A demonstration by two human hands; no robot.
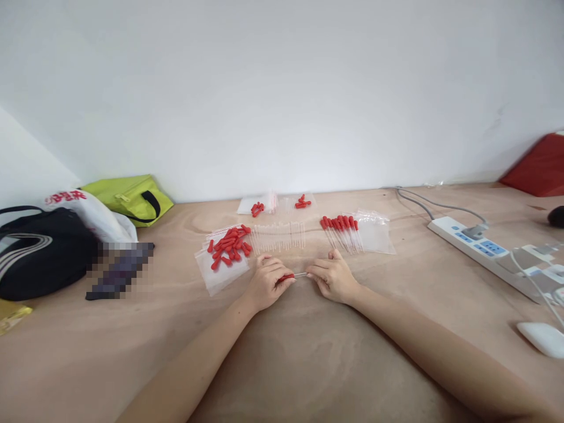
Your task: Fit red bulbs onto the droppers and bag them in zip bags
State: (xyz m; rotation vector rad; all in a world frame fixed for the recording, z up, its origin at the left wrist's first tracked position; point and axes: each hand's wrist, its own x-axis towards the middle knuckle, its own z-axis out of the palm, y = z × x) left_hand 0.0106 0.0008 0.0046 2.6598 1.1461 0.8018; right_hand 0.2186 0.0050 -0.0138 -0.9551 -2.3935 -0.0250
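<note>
My left hand [269,282] is closed on a red rubber bulb [286,277], low over the wooden table. My right hand [331,276] pinches a thin clear glass dropper tube [301,274], which runs to the bulb's end. How far the tube sits inside the bulb I cannot tell. Left of my hands, loose red bulbs [229,245] lie on plastic zip bags [215,276]. A row of clear tubes [278,237] lies just beyond my hands. To the right, several droppers with red bulbs on their tubes [341,226] lie side by side on clear bags [376,234].
Smaller groups of red bulbs [257,209] lie on bags near the wall. A white power strip [480,249] with cables and a white mouse-like object [541,339] are at right. Black [48,252] and lime-green bags [132,197] stand left; a red bag [540,167] is far right.
</note>
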